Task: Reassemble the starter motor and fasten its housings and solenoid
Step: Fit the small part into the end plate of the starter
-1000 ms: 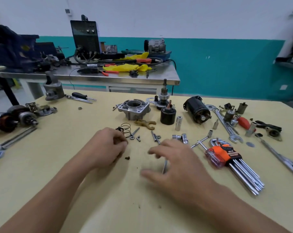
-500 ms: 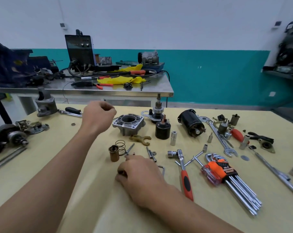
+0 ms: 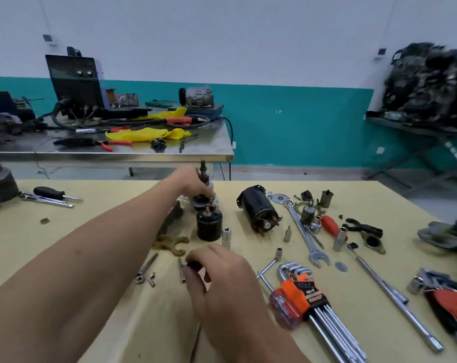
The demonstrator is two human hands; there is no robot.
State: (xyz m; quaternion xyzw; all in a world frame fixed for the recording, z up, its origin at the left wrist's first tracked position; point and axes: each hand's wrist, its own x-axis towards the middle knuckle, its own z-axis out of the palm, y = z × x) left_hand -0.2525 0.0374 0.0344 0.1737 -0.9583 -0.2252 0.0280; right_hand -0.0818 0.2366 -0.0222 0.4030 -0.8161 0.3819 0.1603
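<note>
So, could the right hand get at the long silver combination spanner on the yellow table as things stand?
Probably yes: the spanner lies uncovered to the right of the right hand, though that hand pinches a small dark part.

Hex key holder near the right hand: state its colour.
Orange, with a black band; the hex key holder shows best in the head view.

Landmark: black solenoid [image 3: 209, 227], standing upright, terminals up.
- Just behind it: pinion shaft assembly [image 3: 203, 176], upright, my left hand [image 3: 189, 180] gripping it.
- To its right: black motor housing [image 3: 257, 208], on its side, stud end toward me.
- Left-front of it: tan shift fork [image 3: 171, 244], lying flat.
- Further front: two long bolts [image 3: 147, 265], flat. My right hand [image 3: 222, 281] pinches a small dark part [image 3: 196, 265], blurred.
</note>
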